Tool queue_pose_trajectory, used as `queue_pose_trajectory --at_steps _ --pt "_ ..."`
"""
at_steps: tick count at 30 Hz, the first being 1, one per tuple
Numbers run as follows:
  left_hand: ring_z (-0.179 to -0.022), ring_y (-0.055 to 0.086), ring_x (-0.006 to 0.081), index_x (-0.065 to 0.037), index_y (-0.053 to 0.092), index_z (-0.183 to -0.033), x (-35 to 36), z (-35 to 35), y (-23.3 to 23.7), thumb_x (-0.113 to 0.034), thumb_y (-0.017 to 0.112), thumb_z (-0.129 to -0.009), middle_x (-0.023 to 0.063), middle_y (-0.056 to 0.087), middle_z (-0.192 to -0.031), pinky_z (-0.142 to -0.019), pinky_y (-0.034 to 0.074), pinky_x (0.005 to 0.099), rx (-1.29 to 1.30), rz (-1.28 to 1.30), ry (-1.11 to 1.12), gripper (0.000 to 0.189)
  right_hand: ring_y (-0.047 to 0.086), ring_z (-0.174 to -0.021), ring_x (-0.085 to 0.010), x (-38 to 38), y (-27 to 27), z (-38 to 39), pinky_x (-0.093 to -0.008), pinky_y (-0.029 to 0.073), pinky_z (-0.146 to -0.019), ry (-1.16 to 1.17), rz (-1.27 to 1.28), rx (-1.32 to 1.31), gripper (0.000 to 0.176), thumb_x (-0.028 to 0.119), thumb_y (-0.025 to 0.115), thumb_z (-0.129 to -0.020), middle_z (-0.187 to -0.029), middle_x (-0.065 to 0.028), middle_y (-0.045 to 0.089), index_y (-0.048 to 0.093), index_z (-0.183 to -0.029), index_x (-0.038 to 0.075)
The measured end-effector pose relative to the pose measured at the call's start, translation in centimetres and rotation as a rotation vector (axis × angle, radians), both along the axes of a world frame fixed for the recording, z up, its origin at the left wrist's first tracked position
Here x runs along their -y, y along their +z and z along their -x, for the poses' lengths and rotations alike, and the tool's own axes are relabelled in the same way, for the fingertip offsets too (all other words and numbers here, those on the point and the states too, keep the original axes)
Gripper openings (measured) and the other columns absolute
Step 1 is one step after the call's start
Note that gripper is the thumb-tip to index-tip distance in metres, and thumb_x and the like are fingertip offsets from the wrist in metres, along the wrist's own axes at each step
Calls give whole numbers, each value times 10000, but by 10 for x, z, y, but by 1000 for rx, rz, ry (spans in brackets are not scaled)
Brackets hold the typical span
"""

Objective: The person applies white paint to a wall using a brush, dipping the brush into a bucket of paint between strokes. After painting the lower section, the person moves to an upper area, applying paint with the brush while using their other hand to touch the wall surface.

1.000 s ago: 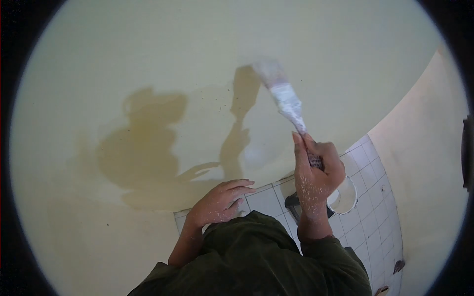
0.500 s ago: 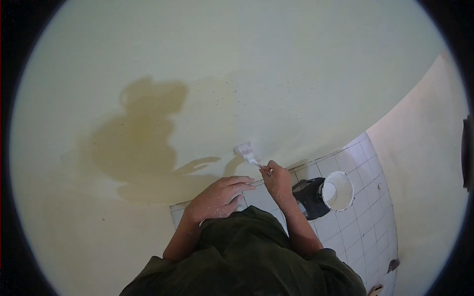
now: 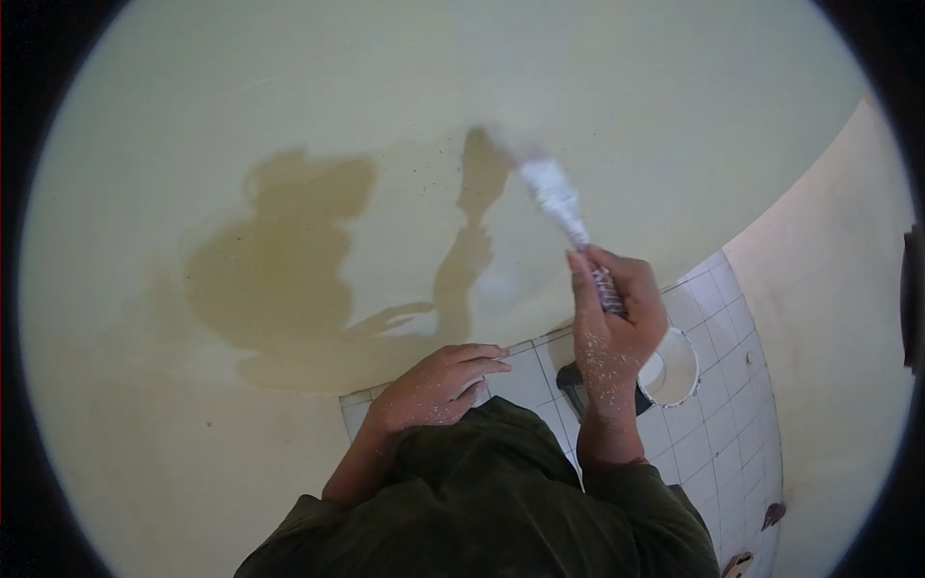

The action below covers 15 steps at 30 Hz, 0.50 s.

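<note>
The wall (image 3: pixel 289 87) stands before the person, with a shadow (image 3: pixel 265 270) on it to the left of the brush (image 3: pixel 556 197) – itself in the right hand (image 3: pixel 621 318). The left hand (image 3: pixel 438 385) is to the left, before the wall's lower edge. Partly behind the right hand is the bucket (image 3: pixel 688 371) – the tiled floor (image 3: pixel 713 443) around it in view, the side wall (image 3: pixel 829 289) farther right.

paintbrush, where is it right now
In the head view, the paintbrush is just right of centre, its handle in the right hand and its blurred bristles up by the wall, immediately right of the brush's shadow.
</note>
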<state>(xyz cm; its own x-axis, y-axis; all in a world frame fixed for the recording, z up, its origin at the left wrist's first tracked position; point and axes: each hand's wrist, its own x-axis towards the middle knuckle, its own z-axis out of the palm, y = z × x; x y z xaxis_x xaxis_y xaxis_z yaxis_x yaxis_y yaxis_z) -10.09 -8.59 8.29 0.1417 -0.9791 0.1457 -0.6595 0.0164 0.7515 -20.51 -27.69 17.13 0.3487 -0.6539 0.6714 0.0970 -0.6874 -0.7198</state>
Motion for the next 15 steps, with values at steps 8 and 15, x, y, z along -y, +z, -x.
queue_pose_trajectory --at_steps 8,15 --pt "-1303 586 335 -50 674 -1290 -6 -3 -8 25 598 -903 135 628 -1407 -1123 459 445 -22 13 41 402 606 -558 -258 4 -41 -24 -318 496 -564 75 28 -181 172 68 767 -948 -732 -194 662 641 -849 4" --pt "-1290 593 332 -50 672 -1301 -9 -3 -14 33 606 -897 135 634 -1401 -1109 469 442 -5 24 76 418 667 -706 -440 -3 -135 -9 -499 521 -600 148 6 -668 201 202 695 -987 -741 -218 675 612 -890 47"
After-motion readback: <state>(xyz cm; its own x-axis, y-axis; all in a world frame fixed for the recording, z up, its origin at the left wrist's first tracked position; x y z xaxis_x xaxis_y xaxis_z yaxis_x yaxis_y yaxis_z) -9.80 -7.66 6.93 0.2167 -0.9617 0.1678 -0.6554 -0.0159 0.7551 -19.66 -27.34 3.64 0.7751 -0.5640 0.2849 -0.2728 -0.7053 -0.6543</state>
